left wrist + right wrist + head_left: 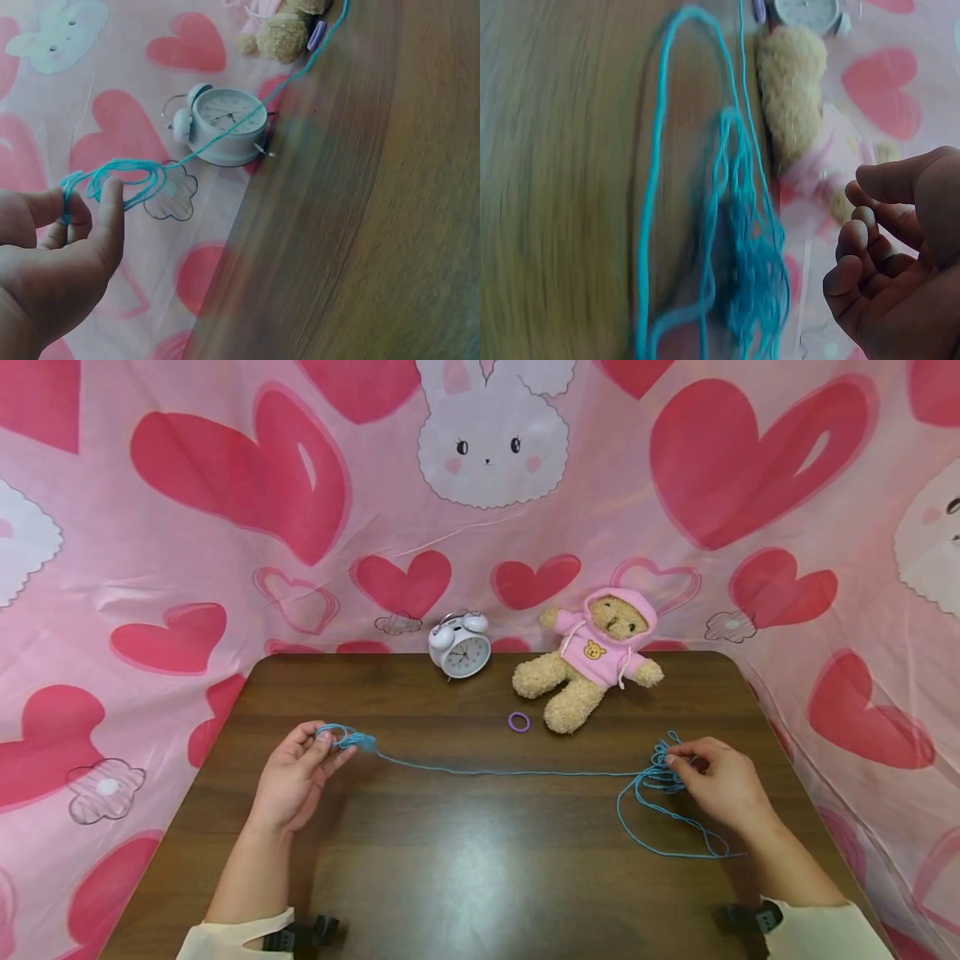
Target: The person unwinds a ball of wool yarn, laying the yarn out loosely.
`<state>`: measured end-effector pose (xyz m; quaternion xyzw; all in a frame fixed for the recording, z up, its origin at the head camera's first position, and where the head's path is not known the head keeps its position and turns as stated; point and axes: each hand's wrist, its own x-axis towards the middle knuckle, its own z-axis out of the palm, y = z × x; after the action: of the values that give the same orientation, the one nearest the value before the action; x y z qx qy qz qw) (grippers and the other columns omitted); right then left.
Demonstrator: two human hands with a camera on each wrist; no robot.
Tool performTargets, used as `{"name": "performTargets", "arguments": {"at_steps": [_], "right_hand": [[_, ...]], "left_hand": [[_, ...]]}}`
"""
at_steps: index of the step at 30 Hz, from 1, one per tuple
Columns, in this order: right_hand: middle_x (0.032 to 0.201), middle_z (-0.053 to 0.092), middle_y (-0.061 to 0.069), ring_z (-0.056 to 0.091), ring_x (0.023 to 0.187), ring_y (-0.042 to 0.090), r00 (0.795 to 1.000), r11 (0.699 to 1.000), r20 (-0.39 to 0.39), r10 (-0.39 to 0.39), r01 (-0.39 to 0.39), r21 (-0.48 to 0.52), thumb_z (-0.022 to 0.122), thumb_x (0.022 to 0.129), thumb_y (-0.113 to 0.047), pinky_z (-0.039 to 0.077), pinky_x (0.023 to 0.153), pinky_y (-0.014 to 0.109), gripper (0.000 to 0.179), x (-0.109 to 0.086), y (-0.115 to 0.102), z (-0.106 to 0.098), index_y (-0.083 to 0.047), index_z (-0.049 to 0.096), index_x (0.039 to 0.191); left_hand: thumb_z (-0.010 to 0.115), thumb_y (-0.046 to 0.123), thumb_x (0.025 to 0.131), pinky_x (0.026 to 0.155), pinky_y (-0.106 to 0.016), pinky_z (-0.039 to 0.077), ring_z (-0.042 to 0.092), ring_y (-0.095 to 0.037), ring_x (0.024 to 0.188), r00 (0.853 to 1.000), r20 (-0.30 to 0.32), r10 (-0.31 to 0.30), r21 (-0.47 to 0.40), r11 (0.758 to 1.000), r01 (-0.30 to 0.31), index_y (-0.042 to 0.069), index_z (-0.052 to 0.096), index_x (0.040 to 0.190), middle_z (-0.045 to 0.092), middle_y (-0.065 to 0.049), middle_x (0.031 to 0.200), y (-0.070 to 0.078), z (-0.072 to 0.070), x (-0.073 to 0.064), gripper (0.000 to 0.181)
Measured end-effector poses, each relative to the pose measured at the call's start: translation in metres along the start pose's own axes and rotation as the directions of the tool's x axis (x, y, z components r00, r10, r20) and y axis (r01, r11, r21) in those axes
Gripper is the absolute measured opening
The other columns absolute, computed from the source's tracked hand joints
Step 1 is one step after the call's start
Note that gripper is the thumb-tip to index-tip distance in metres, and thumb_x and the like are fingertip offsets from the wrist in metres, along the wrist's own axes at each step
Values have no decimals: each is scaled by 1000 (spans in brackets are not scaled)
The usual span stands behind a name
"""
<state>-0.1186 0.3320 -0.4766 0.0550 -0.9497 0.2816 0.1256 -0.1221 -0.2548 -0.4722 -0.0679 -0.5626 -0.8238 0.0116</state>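
Note:
My left hand (pixel 295 772) pinches a small looped bundle of blue yarn (pixel 352 739) between thumb and fingers, raised over the table's left side. In the left wrist view, the yarn loops (pixel 127 169) lie across the fingertips of the left hand (pixel 67 255). A single strand runs from them to a loose tangle of the same yarn (pixel 656 777) at the right. Over that tangle is my right hand (pixel 720 777), fingers loosely bent. The right wrist view shows the yarn tangle (pixel 754 255) beside the right hand (pixel 900 255), with no yarn visible between thumb and fingers.
At the back of the brown table (pixel 450 877) stand a white alarm clock (pixel 461 646) and a teddy bear in a pink hoodie (pixel 600 652). A purple ring (pixel 518 722) lies in front of the bear. A pink heart-print cloth (pixel 465 535) hangs behind.

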Motion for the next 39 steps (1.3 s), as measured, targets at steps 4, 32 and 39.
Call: {"name": "performTargets", "arguments": {"at_steps": [4, 32, 39], "right_hand": [[92, 70, -2, 54, 72, 7, 999, 999, 23, -30, 29, 44, 77, 95, -21, 44, 59, 24, 12, 4, -17, 13, -12, 80, 101], [85, 65, -8, 56, 70, 6, 966, 917, 100, -239, 191, 350, 82, 88, -13, 48, 61, 23, 16, 23, -121, 100, -6, 78, 101], [85, 63, -7, 56, 70, 7, 957, 896, 142, -252, 175, 407, 83, 88, -14, 49, 63, 24, 20, 25, -144, 113, -5, 77, 105]], "left_hand": [[50, 7, 109, 99, -39, 54, 69, -16, 104, 1000, 9, 11, -22, 1000, -11, 0, 55, 117, 66, -5, 107, 0, 3, 0, 12], [53, 8, 108, 103, -41, 52, 69, -18, 107, 994, 90, -58, -41, 997, 62, 2, 56, 118, 64, -6, 111, -10, 53, 6, 12], [55, 9, 108, 103, -39, 53, 68, -18, 108, 991, 108, -77, -33, 996, 81, 4, 58, 117, 67, -5, 109, -14, 70, 8, 11]]}}
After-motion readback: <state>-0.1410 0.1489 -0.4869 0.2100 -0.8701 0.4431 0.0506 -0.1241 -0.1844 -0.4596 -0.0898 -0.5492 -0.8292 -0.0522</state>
